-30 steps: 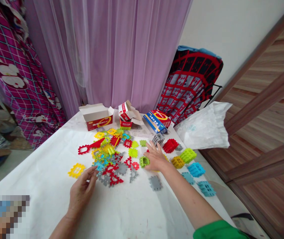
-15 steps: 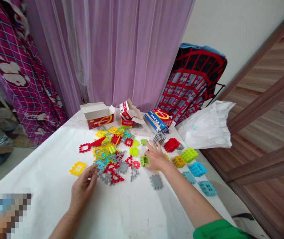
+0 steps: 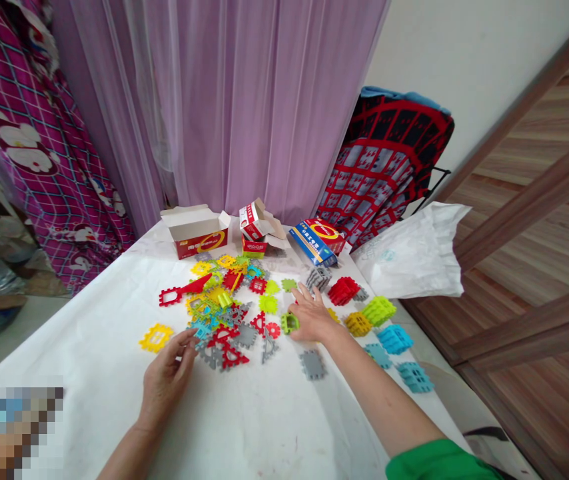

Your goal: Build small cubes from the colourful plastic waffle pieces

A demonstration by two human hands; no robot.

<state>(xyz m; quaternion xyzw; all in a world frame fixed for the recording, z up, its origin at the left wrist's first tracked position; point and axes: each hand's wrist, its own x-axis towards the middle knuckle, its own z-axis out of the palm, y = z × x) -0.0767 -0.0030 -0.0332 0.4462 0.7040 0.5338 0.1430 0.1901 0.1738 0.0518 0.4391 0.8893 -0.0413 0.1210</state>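
Observation:
My left hand rests at the near left edge of a mixed heap of interlocking plastic building pieces, fingers loosely bent and nothing visible in them. Its fingertips come close to a turquoise piece. Right of the heap, my right hand is palm down, its thumb and forefinger around a green window-shaped building piece; the other fingers are stretched out. Part of that piece is hidden. A grey square piece lies just below this hand, and a yellow window piece lies beside my left hand.
Colour-sorted stacks stand on the right: grey, red, yellow, green and blue. Cardboard boxes and a blue-red box line the back. A white bag sits at the right edge.
Almost nothing differs. Both hands stay in place, and the pieces lie as before.

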